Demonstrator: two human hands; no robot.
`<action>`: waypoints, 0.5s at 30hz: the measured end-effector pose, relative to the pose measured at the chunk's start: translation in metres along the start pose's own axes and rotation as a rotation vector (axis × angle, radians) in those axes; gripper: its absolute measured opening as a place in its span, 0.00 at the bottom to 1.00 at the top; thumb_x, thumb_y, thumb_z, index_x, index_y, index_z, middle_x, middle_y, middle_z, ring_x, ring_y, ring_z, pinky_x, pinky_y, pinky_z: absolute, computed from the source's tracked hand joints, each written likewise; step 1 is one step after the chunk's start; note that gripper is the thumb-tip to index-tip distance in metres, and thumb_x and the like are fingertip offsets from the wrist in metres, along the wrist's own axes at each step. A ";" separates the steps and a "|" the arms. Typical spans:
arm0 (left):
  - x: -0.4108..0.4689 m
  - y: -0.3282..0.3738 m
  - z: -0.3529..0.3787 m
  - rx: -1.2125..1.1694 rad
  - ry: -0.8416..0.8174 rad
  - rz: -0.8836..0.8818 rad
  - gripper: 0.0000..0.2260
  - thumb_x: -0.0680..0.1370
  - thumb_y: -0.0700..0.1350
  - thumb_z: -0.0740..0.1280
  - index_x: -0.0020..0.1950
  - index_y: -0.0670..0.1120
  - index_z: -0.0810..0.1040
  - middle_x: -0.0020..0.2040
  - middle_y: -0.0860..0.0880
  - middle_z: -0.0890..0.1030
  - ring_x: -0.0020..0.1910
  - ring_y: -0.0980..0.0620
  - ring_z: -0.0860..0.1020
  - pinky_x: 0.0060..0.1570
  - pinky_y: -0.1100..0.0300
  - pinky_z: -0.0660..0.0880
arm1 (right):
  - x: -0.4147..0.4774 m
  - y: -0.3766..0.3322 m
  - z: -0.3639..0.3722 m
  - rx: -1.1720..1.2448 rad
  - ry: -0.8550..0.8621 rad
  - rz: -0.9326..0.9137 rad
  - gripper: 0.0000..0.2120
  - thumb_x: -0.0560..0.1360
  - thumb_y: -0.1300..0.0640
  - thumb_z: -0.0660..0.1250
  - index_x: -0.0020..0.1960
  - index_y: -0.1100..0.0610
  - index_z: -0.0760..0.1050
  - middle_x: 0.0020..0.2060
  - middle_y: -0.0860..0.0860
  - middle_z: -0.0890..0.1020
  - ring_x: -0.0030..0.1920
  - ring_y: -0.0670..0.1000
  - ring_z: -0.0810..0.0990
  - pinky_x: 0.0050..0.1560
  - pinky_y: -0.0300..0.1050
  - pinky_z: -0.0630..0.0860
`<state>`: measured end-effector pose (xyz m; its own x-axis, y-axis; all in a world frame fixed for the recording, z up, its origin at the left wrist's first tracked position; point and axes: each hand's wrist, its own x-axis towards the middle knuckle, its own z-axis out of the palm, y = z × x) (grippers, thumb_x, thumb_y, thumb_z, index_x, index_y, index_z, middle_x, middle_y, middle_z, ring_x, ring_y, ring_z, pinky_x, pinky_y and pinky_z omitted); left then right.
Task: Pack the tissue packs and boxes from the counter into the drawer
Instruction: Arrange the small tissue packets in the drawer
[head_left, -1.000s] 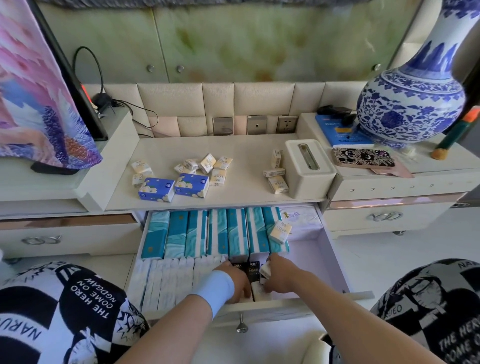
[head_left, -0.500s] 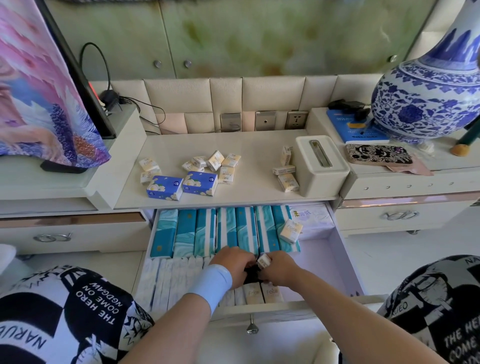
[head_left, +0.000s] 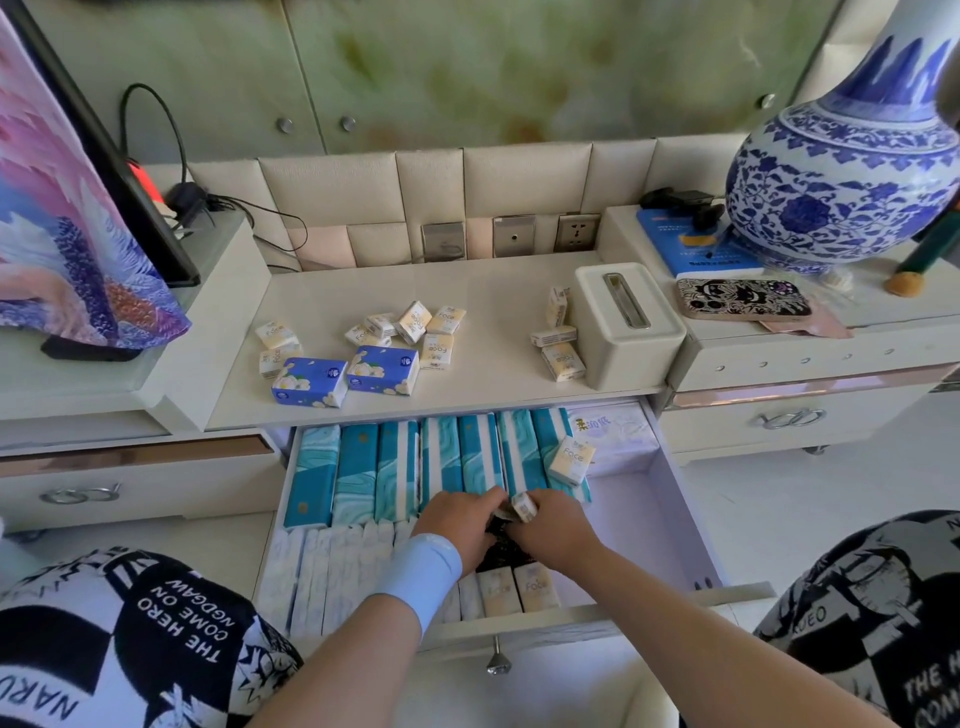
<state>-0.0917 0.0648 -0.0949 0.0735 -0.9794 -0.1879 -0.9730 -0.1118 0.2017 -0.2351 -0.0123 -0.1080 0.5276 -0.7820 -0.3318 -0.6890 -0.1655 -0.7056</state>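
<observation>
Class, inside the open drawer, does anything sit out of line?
Yes. One small cream tissue pack lies tilted on top of the teal tissue packs at the right of the white drawer, not slotted into a row.

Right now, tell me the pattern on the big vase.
The vase is white with blue floral scrollwork; head view shows it best.

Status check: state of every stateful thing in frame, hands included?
centre drawer: open, partly filled.
left drawer: closed.
right drawer: closed.
right hand: pinching a small pack over the centre drawer.
left hand: fingers curled in the centre drawer, hold unclear.
blue boxes: on the counter, unpacked.
vase: upright.
phone: face down.
</observation>
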 end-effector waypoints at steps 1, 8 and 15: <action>0.000 0.002 0.000 0.051 -0.003 0.000 0.13 0.79 0.47 0.64 0.63 0.51 0.70 0.49 0.46 0.81 0.48 0.43 0.78 0.45 0.57 0.68 | 0.001 0.000 -0.003 -0.017 -0.001 0.021 0.08 0.70 0.54 0.71 0.36 0.54 0.73 0.32 0.47 0.78 0.31 0.44 0.74 0.32 0.38 0.70; 0.007 0.000 0.002 0.435 -0.099 -0.045 0.09 0.78 0.44 0.65 0.56 0.45 0.81 0.56 0.45 0.77 0.58 0.43 0.71 0.60 0.52 0.63 | -0.001 0.008 -0.009 -0.133 -0.250 0.110 0.10 0.76 0.48 0.60 0.51 0.54 0.71 0.50 0.56 0.78 0.50 0.57 0.78 0.45 0.44 0.74; 0.002 0.006 0.004 0.452 -0.122 0.139 0.09 0.78 0.44 0.63 0.50 0.48 0.83 0.49 0.49 0.79 0.57 0.45 0.68 0.57 0.53 0.61 | 0.000 0.020 -0.010 0.014 -0.172 0.344 0.13 0.80 0.58 0.58 0.63 0.61 0.71 0.56 0.57 0.76 0.51 0.53 0.76 0.43 0.41 0.72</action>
<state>-0.0979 0.0625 -0.0983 -0.0633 -0.9501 -0.3054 -0.9712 0.1290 -0.2001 -0.2541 -0.0214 -0.1161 0.3435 -0.6778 -0.6500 -0.8342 0.0977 -0.5427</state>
